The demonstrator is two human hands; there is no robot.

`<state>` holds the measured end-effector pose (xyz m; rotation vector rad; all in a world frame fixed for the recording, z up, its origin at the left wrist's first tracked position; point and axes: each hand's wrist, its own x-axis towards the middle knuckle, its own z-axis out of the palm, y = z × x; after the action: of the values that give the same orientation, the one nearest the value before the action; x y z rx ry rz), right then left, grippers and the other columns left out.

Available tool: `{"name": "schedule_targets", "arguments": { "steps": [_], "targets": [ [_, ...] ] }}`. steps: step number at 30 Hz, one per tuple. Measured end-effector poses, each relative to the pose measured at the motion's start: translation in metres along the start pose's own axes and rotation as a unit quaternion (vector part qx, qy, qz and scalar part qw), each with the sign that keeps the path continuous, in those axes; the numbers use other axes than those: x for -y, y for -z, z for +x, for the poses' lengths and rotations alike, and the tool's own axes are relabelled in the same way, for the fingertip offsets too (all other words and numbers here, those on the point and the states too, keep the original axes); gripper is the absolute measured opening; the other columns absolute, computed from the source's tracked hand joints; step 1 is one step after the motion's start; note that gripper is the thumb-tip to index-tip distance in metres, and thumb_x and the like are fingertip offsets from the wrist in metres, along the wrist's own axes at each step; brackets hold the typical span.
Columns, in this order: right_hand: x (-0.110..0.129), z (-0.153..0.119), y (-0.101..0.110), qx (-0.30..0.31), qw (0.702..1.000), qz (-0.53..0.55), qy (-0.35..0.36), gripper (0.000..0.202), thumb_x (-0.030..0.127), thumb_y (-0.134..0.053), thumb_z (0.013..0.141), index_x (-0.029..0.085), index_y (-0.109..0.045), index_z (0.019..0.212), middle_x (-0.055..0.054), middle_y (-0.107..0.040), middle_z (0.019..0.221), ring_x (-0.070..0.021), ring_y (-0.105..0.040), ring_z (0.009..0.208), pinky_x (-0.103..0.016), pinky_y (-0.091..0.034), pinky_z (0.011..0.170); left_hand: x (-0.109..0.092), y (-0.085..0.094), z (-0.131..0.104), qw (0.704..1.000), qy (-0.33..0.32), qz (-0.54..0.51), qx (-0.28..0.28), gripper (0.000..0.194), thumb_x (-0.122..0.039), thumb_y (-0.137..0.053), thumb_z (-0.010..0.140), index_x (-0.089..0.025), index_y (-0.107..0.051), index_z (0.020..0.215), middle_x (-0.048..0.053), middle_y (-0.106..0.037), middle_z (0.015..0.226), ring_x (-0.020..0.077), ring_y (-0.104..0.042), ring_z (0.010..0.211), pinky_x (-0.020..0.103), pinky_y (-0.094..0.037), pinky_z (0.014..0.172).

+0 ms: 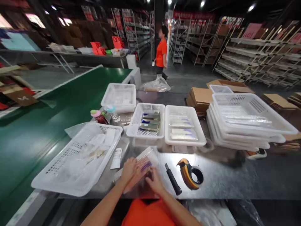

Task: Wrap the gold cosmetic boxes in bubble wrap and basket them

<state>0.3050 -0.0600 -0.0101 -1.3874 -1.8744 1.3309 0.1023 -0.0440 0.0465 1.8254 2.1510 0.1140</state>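
Clasping a bubble-wrap packet (pixel 142 164) in the left grip (pixel 129 171), with fingers curled over the wrap, near the front edge of a shiny metal counter (pixel 225 175). Touching the same packet at its right side with the right grip (pixel 154 182), with thumb spread from the fingers; cannot tell whether pinching the wrap or merely resting against it. Revealing a purple patch through the clear bubbles between both hands. Having just to the right a black utility knife (pixel 174 181), laid at a slant, and next to it a yellow tape dispenser (pixel 185 174) with a dark ring at one side. Having to the left a white paper slip (pixel 116 158) beside a large perforated basket (pixel 61 189) full of clear plastic. Facing, beyond the packet, a white basket (pixel 143 135) of slim boxes (pixel 150 126) and, right beside it, a second white basket (pixel 184 143) of bubble-wrapped parcels (pixel 183 134). Bordered on the far right by a stack of white baskets (pixel 235 139) near flattened cardboard (pixel 199 98), and on the left by a green conveyor belt (pixel 70 94). Looking out toward a person in an orange shirt (pixel 161 48) among storage racks (pixel 249 58).
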Motion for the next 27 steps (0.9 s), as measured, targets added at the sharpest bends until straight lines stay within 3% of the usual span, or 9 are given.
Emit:
{"name": "schedule_targets", "arguments": {
  "steps": [2,4,6,9,13,16,18,22,27],
  "targets": [
    [-0.025,-0.020,0.046,-0.130,0.989,-0.074,-0.015,0.052,0.028,-0.044,0.086,0.017,-0.045,0.137,-0.018,-0.051,0.140,-0.0299,-0.045,0.134,-0.049,-0.037,0.112,-0.012,-0.009,-0.014,0.998,-0.053,0.032,-0.008,0.024,-0.025,-0.048,0.091,-0.017,-0.067,0.103,0.013,-0.068,0.115,0.0294,-0.061,0.108,0.043,-0.048,0.095],
    [-0.050,-0.045,0.089,-0.249,0.950,-0.177,-0.061,0.051,0.033,-0.041,0.089,0.012,-0.045,0.136,-0.022,-0.052,0.135,-0.0334,-0.047,0.131,-0.053,-0.038,0.109,-0.022,-0.021,-0.033,0.992,-0.096,0.063,-0.042,0.029,-0.022,-0.048,0.091,-0.017,-0.067,0.112,0.015,-0.067,0.120,0.0303,-0.060,0.111,0.045,-0.047,0.097],
    [-0.068,-0.067,0.120,-0.292,0.903,-0.286,-0.130,0.055,0.038,-0.045,0.088,0.005,-0.047,0.133,-0.027,-0.054,0.130,-0.0367,-0.050,0.125,-0.053,-0.040,0.104,-0.029,-0.030,-0.052,0.988,-0.110,0.081,-0.072,0.032,-0.020,-0.047,0.093,-0.017,-0.068,0.116,0.016,-0.067,0.123,0.0309,-0.060,0.114,0.047,-0.046,0.100],
    [-0.080,-0.079,0.140,-0.201,0.864,-0.411,-0.209,0.046,0.035,-0.052,0.085,0.005,-0.058,0.119,-0.025,-0.064,0.113,-0.0364,-0.058,0.112,-0.051,-0.036,0.105,-0.037,-0.033,-0.074,0.989,-0.091,0.090,-0.078,0.038,-0.019,-0.043,0.095,-0.018,-0.068,0.123,0.017,-0.064,0.132,0.0329,-0.057,0.123,0.051,-0.042,0.106],
    [-0.080,-0.070,0.154,-0.084,0.862,-0.454,-0.208,0.029,0.032,-0.048,0.090,0.011,-0.067,0.096,-0.018,-0.071,0.087,-0.0302,-0.066,0.096,-0.047,-0.027,0.114,-0.039,-0.023,-0.088,0.992,-0.054,0.105,-0.054,0.050,-0.011,-0.039,0.093,-0.023,-0.060,0.137,0.016,-0.062,0.135,0.0346,-0.055,0.124,0.056,-0.038,0.108],
    [-0.072,-0.075,0.171,-0.073,0.877,-0.431,-0.199,0.032,0.039,-0.050,0.089,0.012,-0.067,0.096,-0.016,-0.072,0.083,-0.0282,-0.069,0.088,-0.044,-0.037,0.106,-0.031,-0.020,-0.092,0.992,-0.067,0.093,-0.047,0.057,-0.007,-0.040,0.090,-0.027,-0.056,0.141,0.015,-0.065,0.129,0.0328,-0.060,0.115,0.054,-0.042,0.102],
    [-0.056,-0.089,0.180,-0.098,0.899,-0.365,-0.223,0.038,0.049,-0.049,0.087,0.016,-0.067,0.095,-0.015,-0.072,0.079,-0.0290,-0.068,0.080,-0.043,-0.048,0.088,-0.021,-0.023,-0.092,0.991,-0.094,0.072,-0.059,0.054,-0.007,-0.041,0.090,-0.024,-0.058,0.139,0.015,-0.067,0.126,0.0304,-0.061,0.111,0.052,-0.044,0.102],
    [0.008,-0.111,0.162,-0.150,0.964,-0.079,-0.203,0.050,0.068,-0.048,0.082,0.021,-0.065,0.086,-0.008,-0.069,0.074,-0.0233,-0.062,0.065,-0.032,-0.047,0.058,-0.005,-0.034,-0.091,0.986,-0.139,0.022,-0.091,0.038,-0.015,-0.038,0.097,-0.019,-0.069,0.118,0.014,-0.070,0.117,0.0254,-0.063,0.106,0.046,-0.047,0.100],
    [0.105,-0.068,0.078,-0.134,0.970,0.128,-0.158,0.057,0.073,-0.049,0.078,0.018,-0.061,0.072,-0.003,-0.061,0.062,-0.0162,-0.051,0.055,-0.027,-0.042,0.049,0.002,-0.042,-0.088,0.987,-0.131,-0.013,-0.097,0.038,-0.018,-0.034,0.100,-0.015,-0.070,0.091,0.014,-0.072,0.101,0.0247,-0.066,0.097,0.043,-0.051,0.095]
  ]
}}
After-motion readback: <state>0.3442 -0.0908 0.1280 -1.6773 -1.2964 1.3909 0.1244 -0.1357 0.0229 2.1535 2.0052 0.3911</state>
